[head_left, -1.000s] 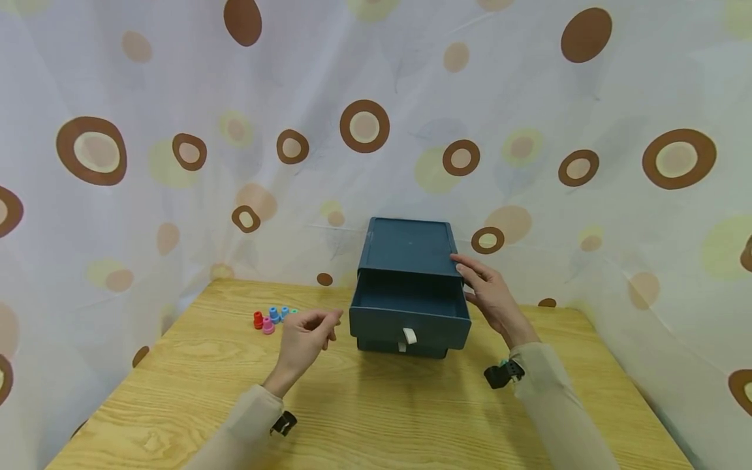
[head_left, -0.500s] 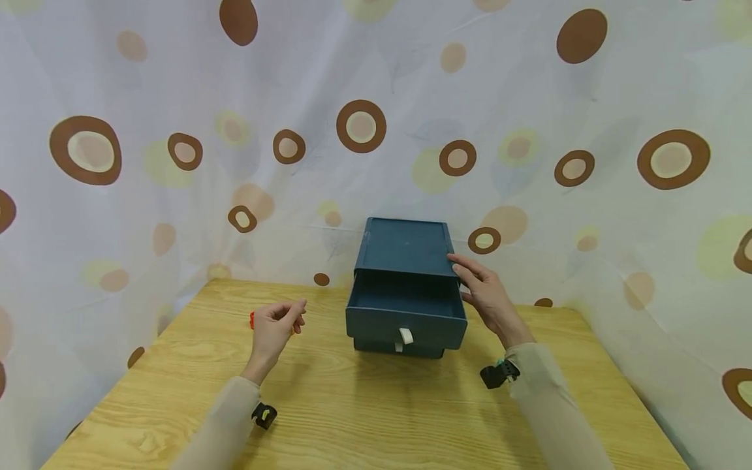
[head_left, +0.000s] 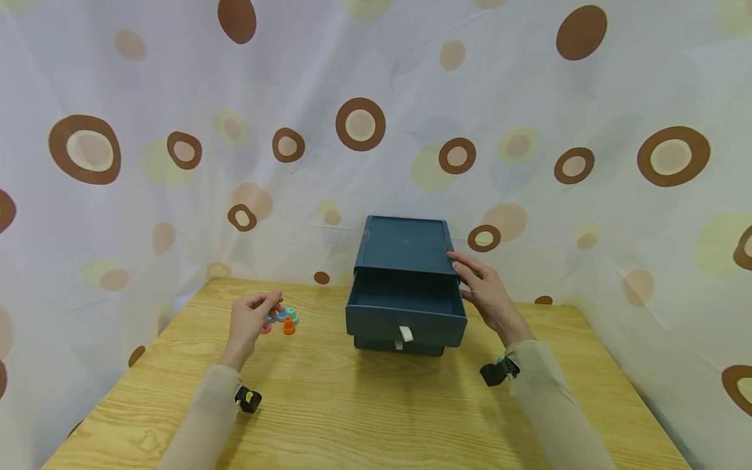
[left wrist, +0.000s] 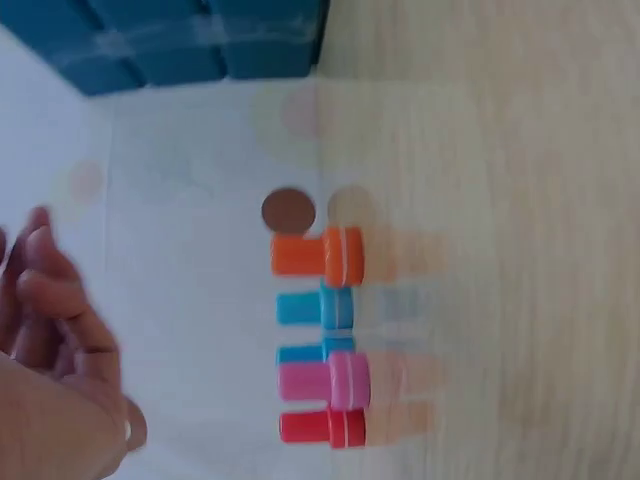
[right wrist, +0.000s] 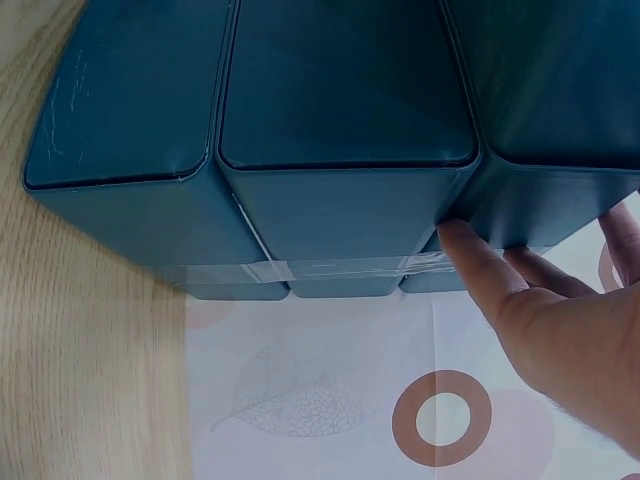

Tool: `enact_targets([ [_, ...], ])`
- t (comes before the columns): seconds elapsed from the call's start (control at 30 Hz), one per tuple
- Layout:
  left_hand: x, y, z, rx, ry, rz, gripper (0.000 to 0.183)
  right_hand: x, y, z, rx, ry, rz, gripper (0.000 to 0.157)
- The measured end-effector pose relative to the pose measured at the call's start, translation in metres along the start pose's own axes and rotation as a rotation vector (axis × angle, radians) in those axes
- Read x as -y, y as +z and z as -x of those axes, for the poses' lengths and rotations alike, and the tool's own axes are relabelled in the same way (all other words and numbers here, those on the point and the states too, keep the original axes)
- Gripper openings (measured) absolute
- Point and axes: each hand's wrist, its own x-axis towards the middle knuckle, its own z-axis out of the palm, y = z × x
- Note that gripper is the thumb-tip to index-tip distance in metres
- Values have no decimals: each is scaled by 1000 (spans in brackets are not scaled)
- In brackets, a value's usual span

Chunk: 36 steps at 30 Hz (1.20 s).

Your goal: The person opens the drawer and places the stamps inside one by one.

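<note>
Left hand (head_left: 248, 320): near the small pegs, farther left than a second ago, when it was closer to the drawer; fingers loosely bent, gripping nothing.

Small pegs, plastic, stepped, each with a wide base and narrower top, grouped upright on the worktop (head_left: 352, 411), left of the cabinet: red peg (left wrist: 322, 428), covered by the left hand in the head view; pink peg (head_left: 266, 328); blue peg (head_left: 282, 316); orange peg (head_left: 289, 326), in sight now, formerly covered; turquoise peg (head_left: 292, 315).

Cabinet (head_left: 405, 241), dark blue, three tiers seen from the right wrist, clear tape along its side; position unchanged. Upper drawer (head_left: 405, 325) pulled out, white pull tab (head_left: 406, 333) in front.

Right hand (head_left: 486, 297): unmoved against the cabinet's right side, fingers extended and spread, touching it.
</note>
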Motion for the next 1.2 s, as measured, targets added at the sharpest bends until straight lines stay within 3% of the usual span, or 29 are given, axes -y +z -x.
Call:
enact_targets([
  [0.23, 4, -31, -7, 60, -145, -131, 42, -1, 1, 0, 2, 1, 8, 56],
  [0.5, 17, -51, -14, 41, -224, -158, 48, -2, 0, 0, 2, -9, 10, 56],
  [0.77, 29, -59, -16, 33, -265, -147, 48, -2, 0, 0, 2, -11, 3, 56],
  [0.97, 32, -59, -19, -17, -292, -174, 48, 0, 1, 0, -2, -8, -1, 56],
  [1.2, 39, -61, -21, 7, -332, -191, 47, 0, 1, 0, 0, -10, 4, 57],
])
